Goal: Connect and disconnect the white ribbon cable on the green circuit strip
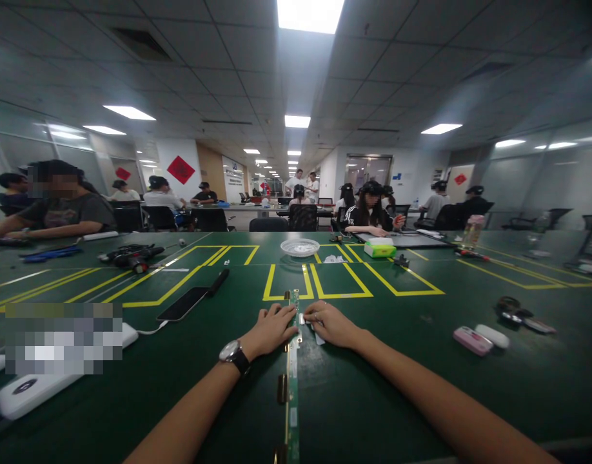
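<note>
A long, narrow green circuit board (293,386) lies lengthwise on the green table in front of me, with brown-gold flex tabs (282,388) along its left edge. My left hand (273,327) rests on the board's upper part, palm down, fingers stretched out. On the opposite side, my right hand (331,323) has thumb and forefinger pinched on a small white piece (302,318) at the board's right edge. I cannot make out what kind of piece it is. Partly under the right hand lies a pale flat strip (319,339). A wristwatch (235,356) sits on my left wrist.
Left of me are a white power strip (44,386) and a phone (184,303) on a cable. A white basket (300,247) and a green tissue pack (380,247) stand farther back. On the right lie a pink case (472,341) and a white case (492,336). Several people sit beyond.
</note>
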### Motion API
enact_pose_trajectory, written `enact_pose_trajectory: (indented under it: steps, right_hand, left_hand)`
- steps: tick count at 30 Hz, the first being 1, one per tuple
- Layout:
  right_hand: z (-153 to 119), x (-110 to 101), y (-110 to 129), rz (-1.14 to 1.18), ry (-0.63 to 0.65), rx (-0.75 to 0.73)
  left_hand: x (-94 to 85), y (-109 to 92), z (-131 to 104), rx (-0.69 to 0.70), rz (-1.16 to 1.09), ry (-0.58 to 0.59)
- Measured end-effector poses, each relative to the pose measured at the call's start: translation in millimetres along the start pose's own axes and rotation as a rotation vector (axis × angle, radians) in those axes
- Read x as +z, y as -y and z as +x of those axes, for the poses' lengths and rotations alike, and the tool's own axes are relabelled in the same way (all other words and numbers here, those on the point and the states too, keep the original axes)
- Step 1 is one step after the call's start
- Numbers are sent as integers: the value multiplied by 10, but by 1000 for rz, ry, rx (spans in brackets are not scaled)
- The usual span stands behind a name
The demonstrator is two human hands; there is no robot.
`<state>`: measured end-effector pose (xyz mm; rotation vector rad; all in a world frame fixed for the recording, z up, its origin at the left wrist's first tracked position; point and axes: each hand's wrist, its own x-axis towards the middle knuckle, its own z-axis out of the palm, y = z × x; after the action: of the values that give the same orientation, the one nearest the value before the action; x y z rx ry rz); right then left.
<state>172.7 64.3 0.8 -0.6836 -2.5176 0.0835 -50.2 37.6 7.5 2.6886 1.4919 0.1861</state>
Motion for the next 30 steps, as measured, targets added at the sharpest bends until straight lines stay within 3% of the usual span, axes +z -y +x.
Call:
enact_pose_trajectory:
  steps: [14, 20, 24, 30]
  right_hand:
    - [35, -78, 139, -106, 25, 11]
    - [47, -111, 75, -110, 137, -66]
    - [-12, -193, -194, -178, 130, 79]
    - [-333, -469, -761, -398, 105, 489]
  left_hand:
    - [1, 1, -26, 11, -20, -26]
    - [-7, 8, -22, -37, -24, -114]
    - [-9, 23, -17, -74, -6, -165]
    - [-11, 37, -28, -73, -12, -164]
